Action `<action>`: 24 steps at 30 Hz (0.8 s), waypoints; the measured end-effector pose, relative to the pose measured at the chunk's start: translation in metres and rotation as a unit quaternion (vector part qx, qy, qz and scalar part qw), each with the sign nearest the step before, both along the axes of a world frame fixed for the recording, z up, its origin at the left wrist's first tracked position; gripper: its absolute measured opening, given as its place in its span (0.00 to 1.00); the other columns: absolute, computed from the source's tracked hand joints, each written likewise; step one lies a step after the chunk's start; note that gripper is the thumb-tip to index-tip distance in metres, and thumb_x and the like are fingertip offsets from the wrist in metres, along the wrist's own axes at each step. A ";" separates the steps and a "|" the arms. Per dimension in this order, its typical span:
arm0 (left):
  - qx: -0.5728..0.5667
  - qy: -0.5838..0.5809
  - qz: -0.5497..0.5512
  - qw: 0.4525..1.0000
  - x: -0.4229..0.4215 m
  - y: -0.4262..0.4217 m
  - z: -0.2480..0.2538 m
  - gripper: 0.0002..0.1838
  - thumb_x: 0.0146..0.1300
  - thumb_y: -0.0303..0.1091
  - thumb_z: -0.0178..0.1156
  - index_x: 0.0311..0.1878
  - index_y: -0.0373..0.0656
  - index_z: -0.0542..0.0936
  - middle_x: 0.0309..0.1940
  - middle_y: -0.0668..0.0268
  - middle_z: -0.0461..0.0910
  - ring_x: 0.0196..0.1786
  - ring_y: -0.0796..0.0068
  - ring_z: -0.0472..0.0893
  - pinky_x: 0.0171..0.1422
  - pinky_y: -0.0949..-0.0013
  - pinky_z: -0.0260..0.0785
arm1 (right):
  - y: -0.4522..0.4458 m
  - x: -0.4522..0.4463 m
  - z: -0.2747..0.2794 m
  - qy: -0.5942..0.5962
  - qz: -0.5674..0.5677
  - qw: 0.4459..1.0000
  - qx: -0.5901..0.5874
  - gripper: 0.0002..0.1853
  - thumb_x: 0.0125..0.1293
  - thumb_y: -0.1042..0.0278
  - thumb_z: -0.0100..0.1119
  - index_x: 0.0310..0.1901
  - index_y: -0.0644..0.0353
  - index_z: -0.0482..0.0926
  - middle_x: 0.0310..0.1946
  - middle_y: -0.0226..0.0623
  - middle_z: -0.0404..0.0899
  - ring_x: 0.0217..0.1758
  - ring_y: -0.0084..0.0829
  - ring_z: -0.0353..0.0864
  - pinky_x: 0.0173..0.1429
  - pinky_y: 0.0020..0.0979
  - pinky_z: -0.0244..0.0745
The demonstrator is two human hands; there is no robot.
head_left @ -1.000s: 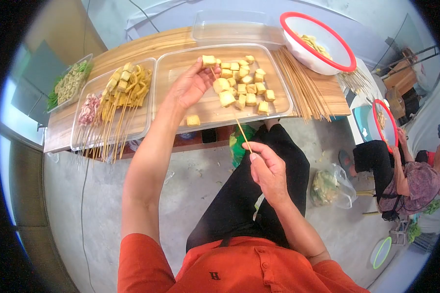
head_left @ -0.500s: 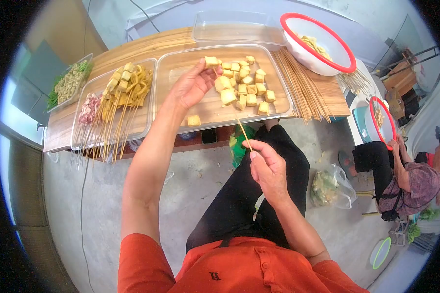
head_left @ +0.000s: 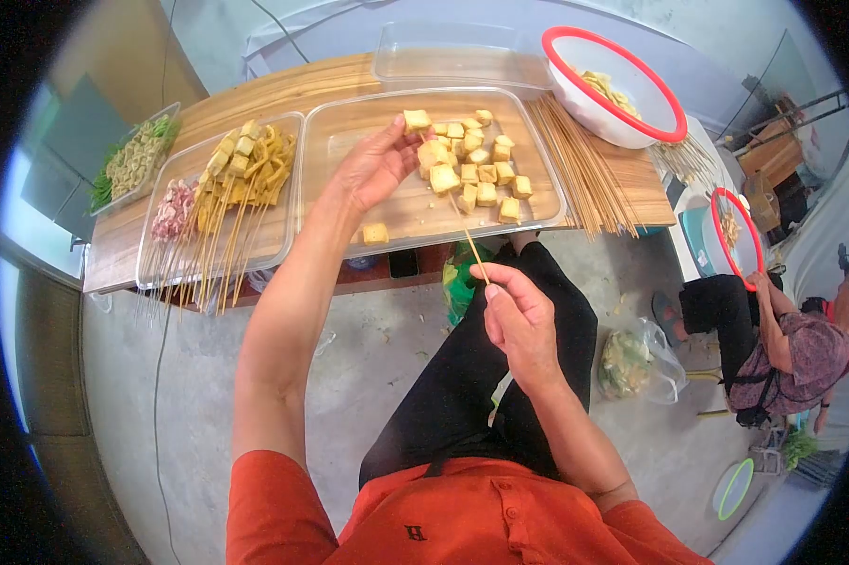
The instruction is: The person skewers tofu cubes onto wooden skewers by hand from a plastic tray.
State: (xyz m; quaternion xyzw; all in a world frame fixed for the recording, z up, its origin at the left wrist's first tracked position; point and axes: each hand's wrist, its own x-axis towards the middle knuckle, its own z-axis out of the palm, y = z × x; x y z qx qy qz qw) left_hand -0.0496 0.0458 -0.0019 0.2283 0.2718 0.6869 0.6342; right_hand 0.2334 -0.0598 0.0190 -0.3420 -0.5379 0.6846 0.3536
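Observation:
My left hand [head_left: 384, 162] is over the clear tray [head_left: 325, 202], closed around fried tofu cubes, with one tofu cube [head_left: 416, 121] at the fingertips. More cubes, including a larger one [head_left: 444, 179], sit beside its fingers; which of these it holds is unclear. Between thumb and fingers, my right hand [head_left: 521, 325] pinches a bamboo skewer [head_left: 471, 247]. The skewer points up and left, its upper end at the larger cube. Whether it has entered the cube cannot be made out. Loose cubes [head_left: 486, 173] lie on the tray's right side, and a single cube [head_left: 375, 233] rests near its front edge.
Left of the tray, a container [head_left: 148, 247] holds filled skewers [head_left: 245, 179]. Bare skewers [head_left: 580, 165] lie to the right, below a red-rimmed bowl [head_left: 575, 99]. Another person [head_left: 792, 348] sits at far right with a second bowl [head_left: 749, 235]. A plastic bag [head_left: 641, 363] is on the floor.
The skewer in my right hand has moved up and left, its tip now at the cubes beside my left hand. My left hand has shifted slightly, still holding tofu.

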 end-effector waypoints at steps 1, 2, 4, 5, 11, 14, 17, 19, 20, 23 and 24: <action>0.002 -0.002 -0.011 1.000 -0.002 0.001 -0.001 0.16 0.71 0.38 0.57 0.55 0.36 0.75 0.52 0.57 0.79 0.57 0.65 0.79 0.62 0.66 0.75 | 0.000 0.000 0.000 0.001 0.002 1.000 -0.002 0.15 0.74 0.70 0.48 0.57 0.64 0.75 0.20 0.17 0.64 0.18 0.10 0.59 0.22 0.17 0.53; 0.003 -0.004 -0.022 1.000 -0.004 0.002 -0.003 0.17 0.72 0.38 0.56 0.57 0.36 0.74 0.54 0.57 0.78 0.58 0.64 0.78 0.64 0.64 0.75 | 0.001 -0.001 0.000 0.002 0.002 1.000 -0.002 0.15 0.74 0.70 0.48 0.57 0.64 0.75 0.20 0.17 0.64 0.18 0.10 0.59 0.22 0.17 0.53; 0.012 -0.007 -0.032 0.999 -0.004 0.002 -0.003 0.17 0.72 0.38 0.56 0.57 0.36 0.74 0.54 0.57 0.78 0.58 0.64 0.78 0.64 0.65 0.75 | 0.002 -0.002 -0.002 0.013 0.000 1.000 -0.005 0.15 0.74 0.70 0.48 0.57 0.64 0.75 0.20 0.17 0.64 0.18 0.10 0.59 0.22 0.17 0.53; 0.020 -0.010 -0.042 0.999 -0.003 0.001 -0.003 0.17 0.72 0.38 0.56 0.57 0.36 0.74 0.54 0.57 0.78 0.58 0.65 0.78 0.65 0.65 0.75 | 0.002 -0.003 -0.002 0.012 0.000 1.000 -0.005 0.15 0.74 0.70 0.48 0.57 0.64 0.75 0.20 0.17 0.64 0.18 0.10 0.59 0.22 0.17 0.53; 0.053 0.024 -0.075 0.996 -0.006 0.003 -0.007 0.17 0.74 0.39 0.53 0.57 0.37 0.74 0.53 0.60 0.79 0.56 0.70 0.79 0.63 0.68 0.75 | 0.006 -0.006 0.000 0.012 -0.001 1.000 -0.008 0.15 0.74 0.70 0.47 0.58 0.63 0.75 0.20 0.18 0.64 0.19 0.10 0.58 0.22 0.17 0.52; 0.046 0.016 -0.062 0.997 -0.004 0.003 -0.009 0.17 0.74 0.39 0.52 0.57 0.37 0.75 0.53 0.60 0.80 0.55 0.71 0.80 0.61 0.70 0.75 | 0.006 -0.007 -0.002 0.014 0.000 1.000 -0.010 0.15 0.74 0.70 0.47 0.58 0.63 0.75 0.20 0.18 0.64 0.19 0.10 0.59 0.22 0.17 0.53; 0.053 0.008 -0.067 0.996 -0.002 0.000 -0.004 0.17 0.74 0.39 0.52 0.58 0.37 0.74 0.54 0.59 0.80 0.54 0.72 0.80 0.60 0.70 0.76 | 0.006 -0.009 -0.005 0.016 -0.003 1.000 -0.024 0.15 0.74 0.69 0.47 0.58 0.62 0.75 0.19 0.18 0.63 0.18 0.10 0.58 0.22 0.17 0.53; 0.059 0.004 -0.070 0.996 -0.004 0.001 -0.005 0.18 0.74 0.39 0.52 0.58 0.37 0.74 0.54 0.59 0.80 0.54 0.72 0.80 0.60 0.70 0.76 | 0.006 -0.009 -0.008 0.059 0.007 0.997 -0.051 0.15 0.75 0.69 0.47 0.58 0.61 0.75 0.18 0.18 0.63 0.18 0.11 0.58 0.22 0.17 0.52; 0.063 0.001 -0.074 0.995 -0.005 0.002 -0.006 0.18 0.74 0.39 0.53 0.59 0.37 0.74 0.54 0.59 0.80 0.54 0.72 0.80 0.60 0.70 0.76 | 0.006 -0.009 -0.009 0.058 0.007 0.997 -0.050 0.15 0.75 0.69 0.47 0.58 0.61 0.75 0.18 0.18 0.63 0.18 0.11 0.58 0.22 0.17 0.52; 0.075 0.006 -0.078 0.994 -0.004 0.000 -0.001 0.20 0.74 0.41 0.53 0.59 0.36 0.74 0.54 0.57 0.79 0.56 0.68 0.80 0.61 0.69 0.75 | 0.009 -0.009 -0.011 0.110 0.025 0.989 -0.093 0.15 0.75 0.68 0.47 0.59 0.61 0.75 0.18 0.19 0.63 0.18 0.11 0.57 0.22 0.17 0.52; 0.076 0.006 -0.078 0.994 -0.002 -0.001 0.002 0.20 0.74 0.41 0.53 0.59 0.36 0.74 0.54 0.57 0.79 0.56 0.68 0.80 0.61 0.69 0.75 | 0.008 -0.009 -0.014 0.106 0.023 0.990 -0.086 0.16 0.75 0.68 0.48 0.59 0.61 0.75 0.18 0.19 0.63 0.18 0.11 0.57 0.22 0.17 0.52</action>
